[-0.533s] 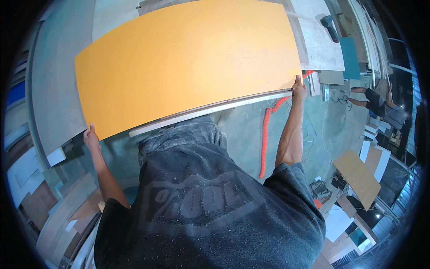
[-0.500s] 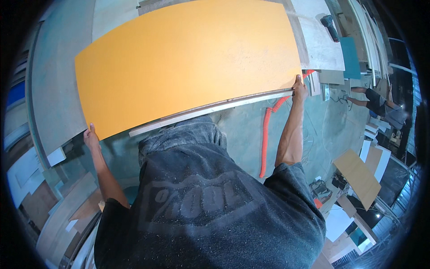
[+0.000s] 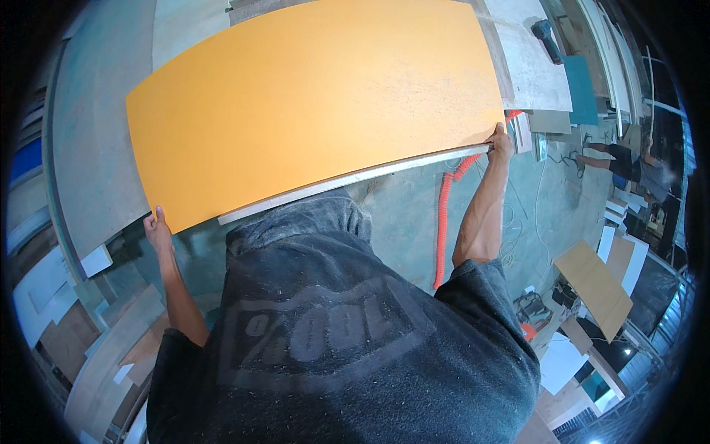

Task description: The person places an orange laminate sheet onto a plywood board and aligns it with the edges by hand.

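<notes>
Spanning the scene from left to right, a rectangular yellow-orange panel (image 3: 310,103) is lying in front of the wearer, between the two hands. Its long axis is slanting from near left to far right, the right end sitting farther off; its far edge is appearing bowed in the fisheye view. The face is showing a smooth, matte finish, with fine speckling toward the right end. A straight, pale wooden strip (image 3: 355,176) is showing just below the near edge.

The left hand (image 3: 158,226) is gripping the near left corner, nearly closed, with the thumb at the edge. The right hand (image 3: 501,142) is clasping the near right corner, thumb on top; its fingers are curling below and are partly hidden. The panel is extending away from both hands toward the far side.

A flat grey board (image 3: 96,140) is lying left of the panel, partly covered by it in view; whether the two are touching cannot be told. A ribbed, coiled red-orange hose (image 3: 443,229) is hanging near the right forearm. At far right, a dark handheld power tool (image 3: 547,41) is resting on a whitish board (image 3: 526,81).
</notes>
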### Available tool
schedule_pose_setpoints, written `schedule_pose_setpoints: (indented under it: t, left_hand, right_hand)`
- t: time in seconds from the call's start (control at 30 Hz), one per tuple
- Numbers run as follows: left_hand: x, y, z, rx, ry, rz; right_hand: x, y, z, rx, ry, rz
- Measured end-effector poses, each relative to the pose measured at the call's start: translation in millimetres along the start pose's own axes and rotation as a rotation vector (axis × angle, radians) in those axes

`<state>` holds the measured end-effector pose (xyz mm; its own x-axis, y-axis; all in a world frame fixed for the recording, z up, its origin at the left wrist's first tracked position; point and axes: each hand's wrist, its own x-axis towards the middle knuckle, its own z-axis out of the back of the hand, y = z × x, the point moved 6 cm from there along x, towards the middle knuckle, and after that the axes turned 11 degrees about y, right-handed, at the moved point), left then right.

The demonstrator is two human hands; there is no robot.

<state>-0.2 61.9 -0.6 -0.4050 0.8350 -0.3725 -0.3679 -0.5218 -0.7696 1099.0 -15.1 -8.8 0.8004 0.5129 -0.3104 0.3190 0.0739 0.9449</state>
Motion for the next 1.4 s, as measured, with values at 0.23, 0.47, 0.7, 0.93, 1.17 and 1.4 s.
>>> schedule_pose_setpoints:
  t: [0.23,0.47,0.7,0.93,1.17,1.4]
  left_hand:
    - [-2,-6,1,-0.013,0.003,0.037]
    - [0,-21,-36,-0.061,0.075,-0.029]
    - [-7,-17,6,0.061,0.049,-0.037]
    - [-7,-26,-8,0.095,0.067,-0.027]
    - [-16,-20,29,0.317,-0.025,-0.048]
    - [-10,-154,-127,0.929,-0.275,-0.398]
  right_hand:
    - [0,-7,-1,-0.194,-0.107,0.097]
    - [30,25,46,-0.461,-0.144,0.262]
    - [-29,7,-20,-0.02,-0.225,-0.007]
    - [-21,24,-5,-0.361,-0.188,0.113]
    - [-54,30,-68,-1.829,-0.009,0.002]
    - [-39,58,-35,-1.797,-0.176,-0.009]
